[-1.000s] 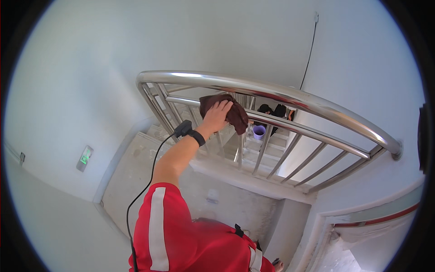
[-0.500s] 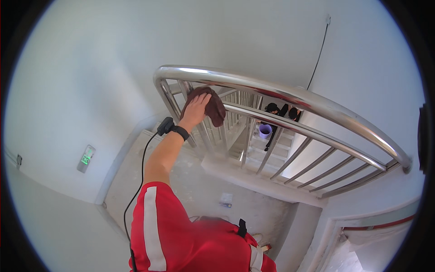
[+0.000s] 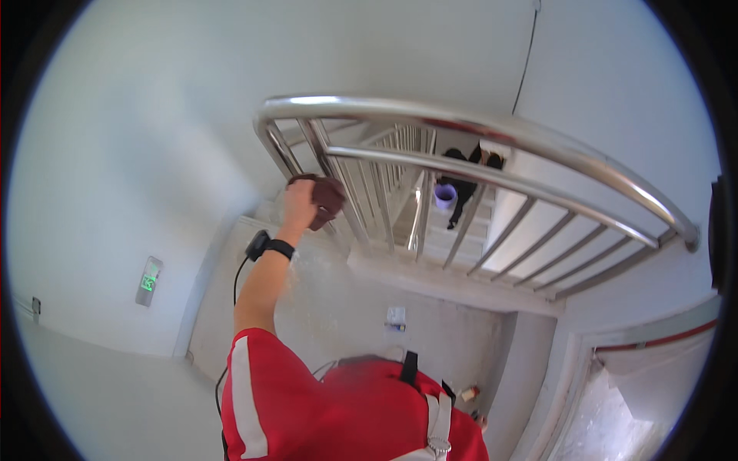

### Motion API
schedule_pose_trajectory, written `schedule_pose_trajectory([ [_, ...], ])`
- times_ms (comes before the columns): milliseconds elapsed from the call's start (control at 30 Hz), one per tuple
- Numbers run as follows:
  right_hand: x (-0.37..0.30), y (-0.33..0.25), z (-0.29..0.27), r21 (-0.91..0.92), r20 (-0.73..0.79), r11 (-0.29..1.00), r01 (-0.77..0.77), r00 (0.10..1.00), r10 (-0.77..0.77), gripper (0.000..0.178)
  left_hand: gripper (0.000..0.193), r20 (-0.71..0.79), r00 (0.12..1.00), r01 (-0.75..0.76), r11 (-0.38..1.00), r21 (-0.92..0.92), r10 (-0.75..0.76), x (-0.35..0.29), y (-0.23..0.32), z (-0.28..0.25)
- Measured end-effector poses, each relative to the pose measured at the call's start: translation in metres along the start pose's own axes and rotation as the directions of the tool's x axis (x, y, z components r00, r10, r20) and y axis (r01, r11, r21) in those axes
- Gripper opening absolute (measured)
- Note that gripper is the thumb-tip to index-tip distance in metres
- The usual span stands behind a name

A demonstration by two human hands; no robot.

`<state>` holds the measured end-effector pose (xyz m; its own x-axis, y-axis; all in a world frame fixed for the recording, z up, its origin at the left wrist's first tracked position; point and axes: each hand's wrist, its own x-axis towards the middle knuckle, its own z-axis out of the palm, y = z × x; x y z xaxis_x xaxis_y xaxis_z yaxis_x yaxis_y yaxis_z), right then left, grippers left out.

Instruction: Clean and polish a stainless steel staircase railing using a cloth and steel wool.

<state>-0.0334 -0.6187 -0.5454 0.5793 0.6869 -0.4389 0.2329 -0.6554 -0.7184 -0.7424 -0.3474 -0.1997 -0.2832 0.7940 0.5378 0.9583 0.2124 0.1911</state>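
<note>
Moved lower, to the railing's end post (image 3: 283, 150), the brown cloth (image 3: 329, 201), clutched by the left hand (image 3: 300, 203), could be dropped if grip were loosened; the right hand's (image 3: 481, 422) state cannot be told.

Pretty scuffed grey landing floor (image 3: 346, 307), with a little whitish packet (image 3: 396, 315) lying between 5 and 6 o'clock.

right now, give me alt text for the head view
A person's left hand holds a brown cloth against a shiny metal railing. Below, a purple bucket is near someone in black on stairs.
</note>
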Motion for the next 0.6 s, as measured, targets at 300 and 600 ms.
schedule_pose_trajectory([
  [300,0.021,-0.124,0.017,0.112,0.116,0.994,0.016,0.993,-0.029,0.023,0.043,0.134,0.59,0.55,0.275,-0.788,-0.796,-0.153,-0.097,-0.053],
  [600,-0.019,-0.194,0.123,0.482,0.642,0.719,-0.501,0.76,0.099,0.028,0.038,0.083,0.622,0.392,0.218,-0.894,-0.779,-0.13,-0.104,-0.16],
])
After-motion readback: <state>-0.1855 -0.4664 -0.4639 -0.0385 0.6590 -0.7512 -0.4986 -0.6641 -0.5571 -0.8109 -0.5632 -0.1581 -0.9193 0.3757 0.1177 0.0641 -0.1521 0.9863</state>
